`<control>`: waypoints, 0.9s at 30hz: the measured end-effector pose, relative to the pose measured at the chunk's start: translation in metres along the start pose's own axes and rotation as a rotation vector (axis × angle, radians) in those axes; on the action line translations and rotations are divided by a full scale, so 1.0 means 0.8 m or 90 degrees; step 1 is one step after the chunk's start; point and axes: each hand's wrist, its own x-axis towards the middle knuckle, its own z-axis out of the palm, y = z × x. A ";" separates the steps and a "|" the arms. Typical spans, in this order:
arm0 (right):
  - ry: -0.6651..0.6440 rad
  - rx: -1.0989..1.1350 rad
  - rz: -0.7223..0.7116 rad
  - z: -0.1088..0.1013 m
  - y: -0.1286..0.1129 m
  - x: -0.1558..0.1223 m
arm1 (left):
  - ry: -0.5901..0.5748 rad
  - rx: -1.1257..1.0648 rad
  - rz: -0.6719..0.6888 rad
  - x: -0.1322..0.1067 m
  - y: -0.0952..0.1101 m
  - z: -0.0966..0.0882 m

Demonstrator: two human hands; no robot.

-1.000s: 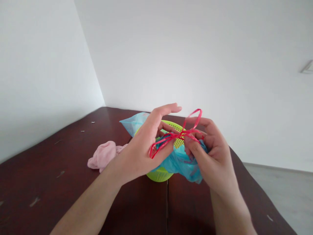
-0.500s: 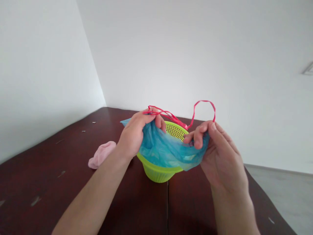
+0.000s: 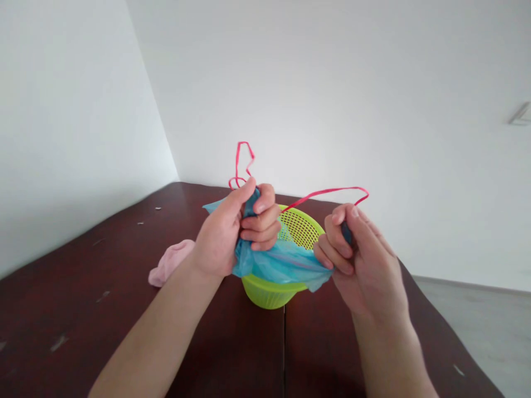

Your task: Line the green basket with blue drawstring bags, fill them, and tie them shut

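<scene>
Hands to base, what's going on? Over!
Left hand and right hand gripping blue plastic bag, stretched above green plastic basket. Red cord looping from both fists. Pink cloth to the left.

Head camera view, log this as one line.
left hand grips blue plastic bag | right hand grips bag's other side | red strap above hands | green basket beneath bag | pink cloth nearby

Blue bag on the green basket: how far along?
Done: the blue plastic bag lies across the near side of the green plastic strainer basket. In hand: the left hand and right hand grip the bag's edges, with the red drawstring loose. Left: the basket's far rim looks uncovered.
</scene>
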 end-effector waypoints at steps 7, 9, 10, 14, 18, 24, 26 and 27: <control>-0.001 0.086 0.038 -0.006 0.003 0.004 | -0.080 0.171 -0.034 0.001 -0.015 -0.010; 0.018 0.142 0.025 -0.016 -0.003 0.009 | -0.074 0.191 -0.001 0.000 -0.011 -0.013; 0.031 0.164 0.017 -0.021 -0.007 0.011 | -0.068 0.192 0.019 -0.001 -0.009 -0.014; 0.077 0.215 0.005 -0.043 -0.020 0.017 | -0.034 0.180 0.042 -0.005 0.000 -0.015; 0.073 0.280 0.019 -0.064 -0.030 0.018 | -0.021 0.113 0.033 -0.005 0.008 -0.017; 0.138 0.310 -0.096 -0.084 -0.035 0.019 | 0.056 0.104 0.068 0.001 0.012 -0.026; 0.198 0.291 -0.151 -0.083 -0.037 0.019 | 0.128 0.114 0.099 0.004 0.009 -0.028; 0.228 0.283 -0.177 -0.082 -0.038 0.019 | 0.160 0.113 0.114 0.006 0.007 -0.029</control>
